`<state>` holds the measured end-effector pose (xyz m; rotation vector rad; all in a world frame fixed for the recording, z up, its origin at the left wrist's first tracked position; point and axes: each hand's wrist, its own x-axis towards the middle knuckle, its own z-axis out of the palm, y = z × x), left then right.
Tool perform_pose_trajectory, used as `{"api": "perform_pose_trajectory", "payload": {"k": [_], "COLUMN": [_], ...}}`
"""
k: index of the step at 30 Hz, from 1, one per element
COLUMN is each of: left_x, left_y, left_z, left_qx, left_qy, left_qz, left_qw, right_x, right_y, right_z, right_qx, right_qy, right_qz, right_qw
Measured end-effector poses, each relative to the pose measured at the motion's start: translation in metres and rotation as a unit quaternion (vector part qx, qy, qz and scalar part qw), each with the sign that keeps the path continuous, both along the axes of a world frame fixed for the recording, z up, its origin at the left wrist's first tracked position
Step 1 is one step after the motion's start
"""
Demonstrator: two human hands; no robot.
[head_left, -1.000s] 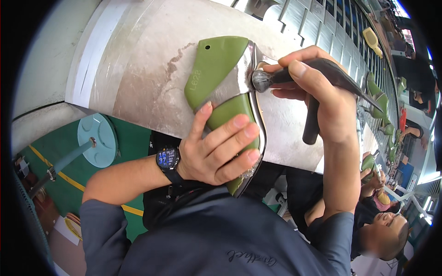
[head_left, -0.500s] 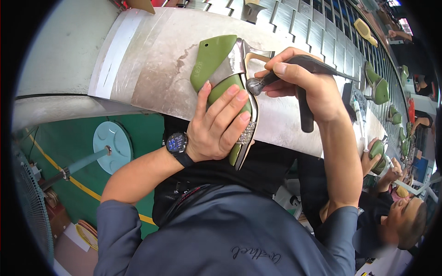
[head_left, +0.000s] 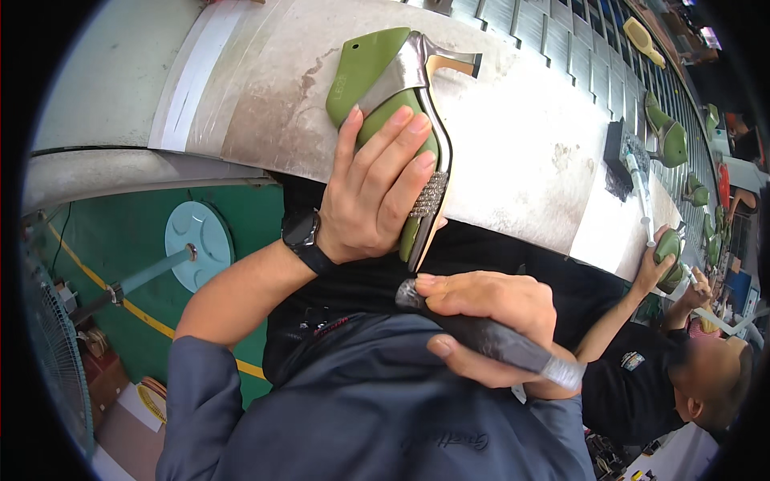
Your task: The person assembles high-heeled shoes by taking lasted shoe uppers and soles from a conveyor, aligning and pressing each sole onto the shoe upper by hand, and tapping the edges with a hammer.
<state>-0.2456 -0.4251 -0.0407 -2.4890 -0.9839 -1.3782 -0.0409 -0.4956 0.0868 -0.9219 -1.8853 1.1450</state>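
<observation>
Worktable: we work over a pale, stained worktable (head_left: 529, 176), with a white strip (head_left: 192, 72) across its left part.
Room: a green floor (head_left: 120, 232) with a yellow line (head_left: 152, 321) lies to our left, beside a pale-blue disc (head_left: 200, 244) on a post and a fan (head_left: 52, 353).
Slatted line: metal slats (head_left: 553, 40) run along the table's far side, more green lasts standing farther right.
Near edge: the heeled shoe (head_left: 401, 76), on its green last (head_left: 361, 68), lies over this edge, toe jutting past it toward us, heel pointing right.
Left hand: our left hand (head_left: 365, 200) grips shoe and last around the forepart.
Right hand: our right hand (head_left: 497, 321) is closed on a dark hammer (head_left: 505, 349), off the table, one end just beside the toe; we cannot tell whether they touch.
Open room: a stretch of tabletop separates heel from black block (head_left: 622, 152).
Right limit: a co-worker's hand (head_left: 648, 268) holds another last near the table's corner.
</observation>
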Motion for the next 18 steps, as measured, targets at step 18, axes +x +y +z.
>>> {"api": "perform_pose_trajectory", "payload": {"k": [18], "left_x": [0.002], "left_y": [-0.003], "left_z": [-0.001], "left_qx": [-0.012], "left_qy": [-0.046], "left_qz": [0.021], "left_qw": [0.999], "right_x": [0.001], "right_y": [0.067], "right_z": [0.029], "right_qx": [0.058], "right_qy": [-0.05], "right_qz": [-0.229], "right_qw": [0.97]}}
